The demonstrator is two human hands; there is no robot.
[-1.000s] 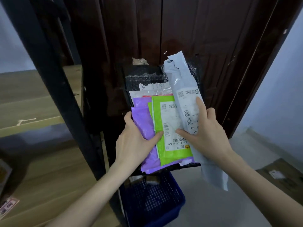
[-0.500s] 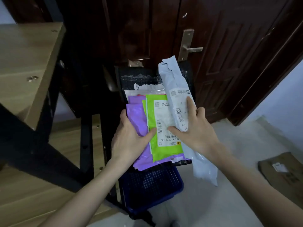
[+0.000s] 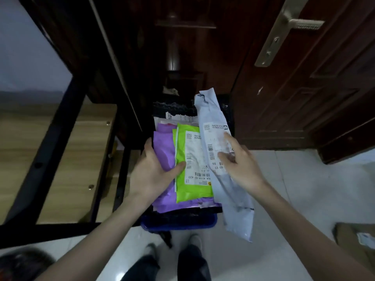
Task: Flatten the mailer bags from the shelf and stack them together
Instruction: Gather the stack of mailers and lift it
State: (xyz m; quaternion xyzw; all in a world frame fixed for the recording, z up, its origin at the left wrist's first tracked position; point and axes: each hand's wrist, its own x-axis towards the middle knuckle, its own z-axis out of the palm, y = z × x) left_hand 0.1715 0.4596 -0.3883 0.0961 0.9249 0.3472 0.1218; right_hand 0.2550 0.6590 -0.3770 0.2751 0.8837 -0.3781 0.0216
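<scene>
A stack of mailer bags hangs in front of me above a blue basket point(image 3: 178, 224). A purple bag point(image 3: 163, 147) lies under a green bag point(image 3: 182, 179) with a white label, and black bubble mailers point(image 3: 172, 107) show behind them. My left hand point(image 3: 152, 173) grips the stack's left edge, thumb pressed on the green bag. A long pale grey bag point(image 3: 211, 112) lies slanted over the stack's right side, its lower end hanging past the basket. My right hand point(image 3: 241, 167) rests on the grey bag's label with its fingers spread and nearly straight.
A black metal shelf frame point(image 3: 50, 142) with wooden boards point(image 3: 67, 159) stands at the left. A dark brown door point(image 3: 304, 98) with a metal handle point(image 3: 292, 25) is straight ahead. A cardboard box point(image 3: 357, 244) lies on the pale tiled floor at the right. My feet are below the basket.
The view has tilted down, so floor, feet and door handle now show. My right hand's fingers have lifted and spread on the grey bag's label. The left hand keeps its grip.
</scene>
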